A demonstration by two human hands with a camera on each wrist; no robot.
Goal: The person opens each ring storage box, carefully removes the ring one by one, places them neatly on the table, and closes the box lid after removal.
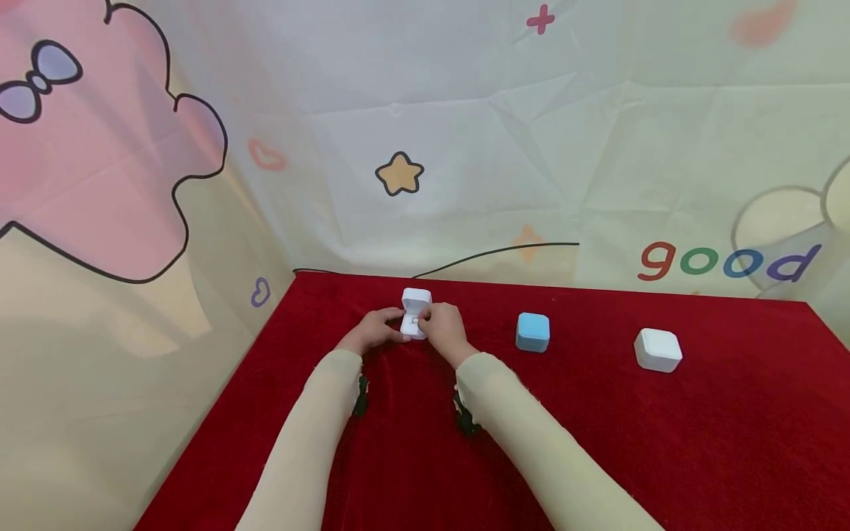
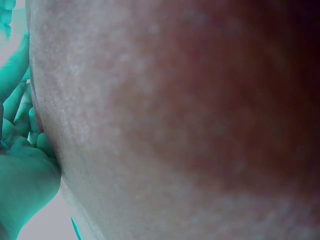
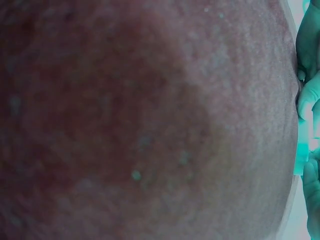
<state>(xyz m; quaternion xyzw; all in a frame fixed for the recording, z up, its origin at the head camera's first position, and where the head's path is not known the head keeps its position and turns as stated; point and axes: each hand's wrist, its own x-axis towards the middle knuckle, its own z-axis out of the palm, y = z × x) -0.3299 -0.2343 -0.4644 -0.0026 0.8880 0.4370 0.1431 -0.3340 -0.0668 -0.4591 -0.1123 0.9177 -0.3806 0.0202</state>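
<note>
So the right hand (image 1: pixel 443 326) has its thumb and fingertips pinched together, pretty much no gap, on what looks like a tiny silvery ring (image 1: pixel 415 320) sitting over the padded lower half of a small white square-cornered jewelry box (image 1: pixel 410 329). Honestly the ring's so small and the fingers cover so much that I can't swear whether it's seated in the padding or held just proud of it. The left hand (image 1: pixel 375 330) has its thumb and fingers curved apart like a C, holding the left side of that same box, which stands near the back edge of the table. As for progress, I'd call it mid-job: the lid's already up, the ring's being handled right at the box, and letting go of it and closing the lid aren't done. Off to the right there's a light blue rounded-corner box (image 1: pixel 533 332), then farther along a second white rounded-corner box (image 1: pixel 658 351), both closed with no hand on them. All of it's on a deep red velvety cloth (image 1: pixel 584 413), with a pale cartoon-print backdrop (image 1: pixel 465 206) behind.
</note>
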